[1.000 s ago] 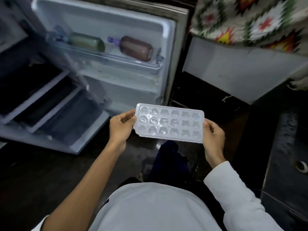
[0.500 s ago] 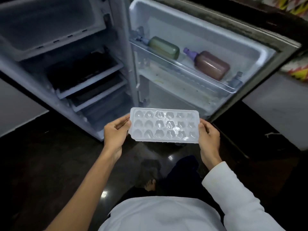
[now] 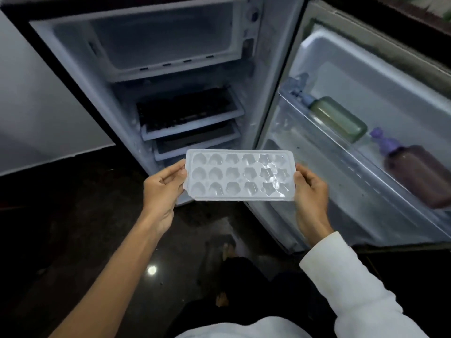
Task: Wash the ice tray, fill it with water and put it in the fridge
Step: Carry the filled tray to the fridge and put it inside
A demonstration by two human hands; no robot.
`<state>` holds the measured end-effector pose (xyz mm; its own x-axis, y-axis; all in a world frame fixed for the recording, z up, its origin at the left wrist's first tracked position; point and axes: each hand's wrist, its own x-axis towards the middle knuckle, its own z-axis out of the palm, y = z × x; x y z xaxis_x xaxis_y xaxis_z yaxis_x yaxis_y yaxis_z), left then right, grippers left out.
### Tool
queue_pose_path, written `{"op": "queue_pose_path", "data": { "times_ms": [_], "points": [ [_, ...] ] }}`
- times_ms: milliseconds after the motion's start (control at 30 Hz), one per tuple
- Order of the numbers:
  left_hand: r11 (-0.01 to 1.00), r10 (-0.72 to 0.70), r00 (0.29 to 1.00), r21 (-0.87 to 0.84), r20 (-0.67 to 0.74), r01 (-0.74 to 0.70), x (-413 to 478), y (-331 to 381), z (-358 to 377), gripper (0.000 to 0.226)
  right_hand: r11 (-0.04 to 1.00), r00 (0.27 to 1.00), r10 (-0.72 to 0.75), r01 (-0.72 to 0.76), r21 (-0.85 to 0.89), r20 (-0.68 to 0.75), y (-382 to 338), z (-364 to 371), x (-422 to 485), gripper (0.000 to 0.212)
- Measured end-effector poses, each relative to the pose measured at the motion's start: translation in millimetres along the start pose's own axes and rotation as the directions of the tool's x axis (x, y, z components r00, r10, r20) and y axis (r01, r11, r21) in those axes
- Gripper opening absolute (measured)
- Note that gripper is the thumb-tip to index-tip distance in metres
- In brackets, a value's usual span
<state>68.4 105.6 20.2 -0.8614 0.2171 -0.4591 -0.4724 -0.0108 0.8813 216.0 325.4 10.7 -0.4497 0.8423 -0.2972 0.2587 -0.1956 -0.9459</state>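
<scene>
Fridge [image 3: 80, 98] stands wide open straight ahead of my fingers, with its door [image 3: 380, 69] swung out past the right-hand fingers. Up top, the freezer box [image 3: 166, 37] is well above the fingertips and has open room inside. Two shelves [image 3: 192, 125] sit just beyond the left-hand fingers. I'm holding the ice tray [image 3: 240, 175] roughly level between both hands, outside the cabinet, and the cells nearest the right fingers glint. Left hand [image 3: 162, 191] pinches the left short edge, thumb on top and fingers curled under. Right hand [image 3: 310, 193] grips the right short edge the same way. Green bottle [image 3: 339, 119] and brown bottle [image 3: 419, 174] lie in the door rack, beyond the right fingers.
</scene>
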Motion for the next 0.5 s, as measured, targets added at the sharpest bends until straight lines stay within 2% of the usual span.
{"op": "queue_pose_path", "data": {
  "times_ms": [500],
  "points": [
    [0.986, 0.089, 0.984, -0.124, -0.155, -0.109, 113, 59, -11, 0.032, 0.993, 0.972, -0.116, 0.109, 0.047, 0.203, -39, 127, 121, 0.027]
  ]
}}
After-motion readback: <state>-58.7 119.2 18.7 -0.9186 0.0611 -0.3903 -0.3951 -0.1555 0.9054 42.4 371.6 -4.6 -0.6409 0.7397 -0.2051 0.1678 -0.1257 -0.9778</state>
